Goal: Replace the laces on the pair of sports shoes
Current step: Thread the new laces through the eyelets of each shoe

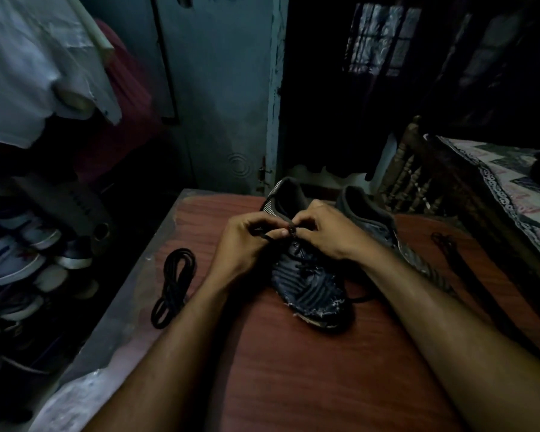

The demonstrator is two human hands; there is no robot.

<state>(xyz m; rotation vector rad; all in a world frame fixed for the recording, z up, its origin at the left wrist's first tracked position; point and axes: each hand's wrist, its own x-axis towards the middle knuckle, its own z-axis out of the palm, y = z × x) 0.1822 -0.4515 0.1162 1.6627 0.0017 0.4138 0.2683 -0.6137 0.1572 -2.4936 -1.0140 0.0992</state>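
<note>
At the table (293, 369), both my hands work the near shoe (309, 285), toe toward me, its mate (368, 219) just beside it on the R. My L hand (247, 241) is curled w/ thumb and fingers pinching a dark lace (267, 236) near the top eyelets; my R hand (328, 232) pinches what looks like the lace tip right at the tongue, fingers bent tight. Light is poor, so I can't tell if I'm pulling the old lace out or feeding a new one in, though lace already crosses the lower eyelets. A coiled lace (173, 285) lies on the table well to the L of the shoe; another loose lace (446, 244) lies on the R, past the mate. I judge this shoe's lacing is at its top end. Next move calls for a steady pinch on the tip, lining it w/ the eyelet, then an even pull so both ends match.
</note>
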